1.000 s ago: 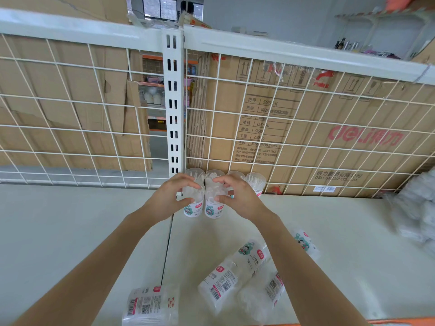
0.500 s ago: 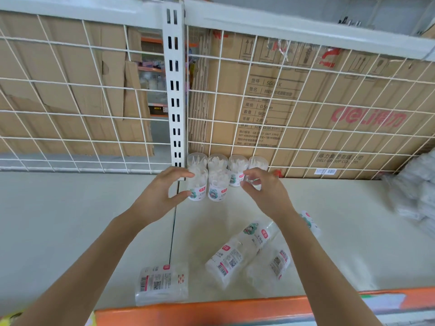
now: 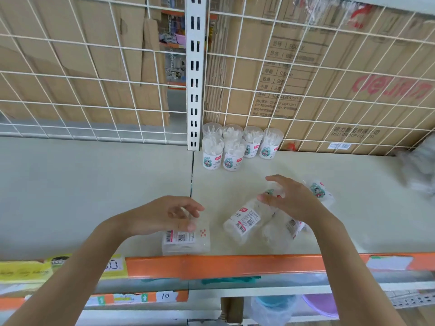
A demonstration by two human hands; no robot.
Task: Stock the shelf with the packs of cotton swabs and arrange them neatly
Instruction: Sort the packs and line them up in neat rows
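Observation:
Several clear cotton swab packs stand upright in two rows against the wire back of the shelf. One pack lies flat near the front edge, just under the loosely curled fingers of my left hand, which holds nothing. Three more packs lie on their sides to the right: one in front, one partly under my wrist, one behind. My right hand hovers over them with fingers spread and nothing in it.
A white slotted upright divides the wire grid back, with cardboard boxes behind. The orange front rail carries price labels. A blurred heap of clear packaging sits at the far right. Lower shelves hold bagged goods.
Both hands let go of the upright packs at the back and drew toward the front edge, coming over the packs that lie flat. The view tilted downward.

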